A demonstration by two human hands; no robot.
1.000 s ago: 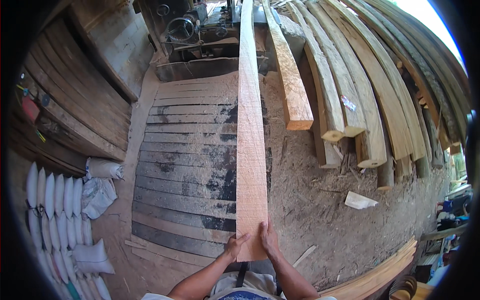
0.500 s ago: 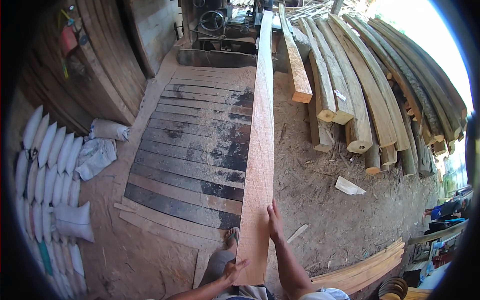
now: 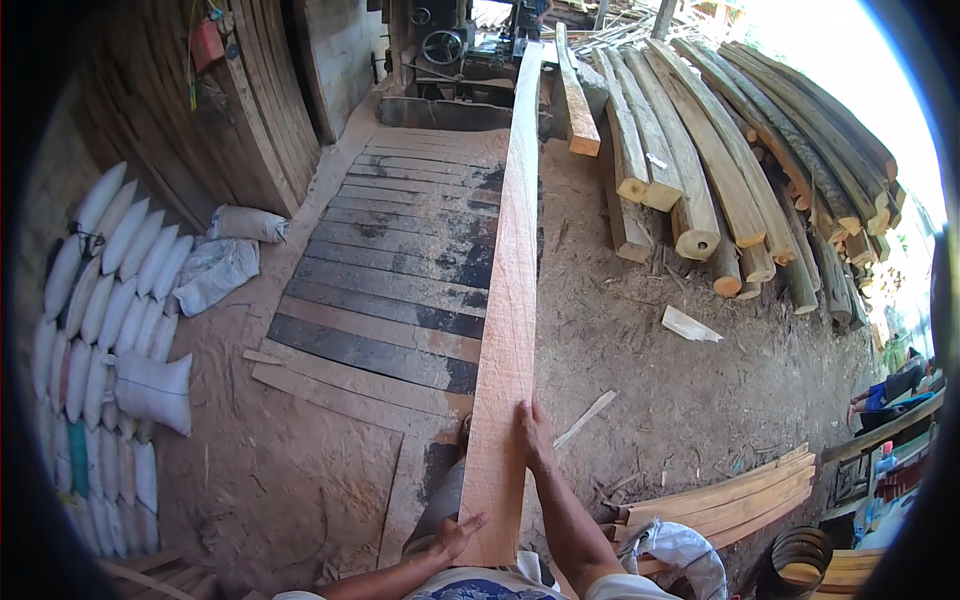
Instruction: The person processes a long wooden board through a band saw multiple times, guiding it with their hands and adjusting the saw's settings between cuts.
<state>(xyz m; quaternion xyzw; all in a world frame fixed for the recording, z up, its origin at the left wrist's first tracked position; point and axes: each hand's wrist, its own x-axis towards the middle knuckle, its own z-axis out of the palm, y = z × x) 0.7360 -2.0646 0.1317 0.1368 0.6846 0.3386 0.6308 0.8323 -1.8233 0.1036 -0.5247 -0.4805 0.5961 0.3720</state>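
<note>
A long, pale wooden plank (image 3: pixel 505 330) stretches away from my waist to the machine at the far end. My left hand (image 3: pixel 455 538) holds its left edge close to the near end, with the thumb lying on the top face. Further along, my right hand (image 3: pixel 535 432) grips the right edge. The fingers of both hands are partly hidden beneath or behind the wood. At its far end the plank meets a machine (image 3: pixel 450 50) with a handwheel, and that contact is too small to make out.
Slatted boards (image 3: pixel 390 250) strewn with sawdust cover the floor left of the plank. Squared beams and logs (image 3: pixel 690 180) are stacked at the right. White filled sacks (image 3: pixel 120 300) are piled at the left. Sawn boards (image 3: pixel 730 500) lie at the lower right, by a wood scrap (image 3: pixel 690 324).
My body and both hands have shifted back from the machine, the plank coming along toward me. The slatted boards and log pile sit farther off in view. Both hands keep their hold.
</note>
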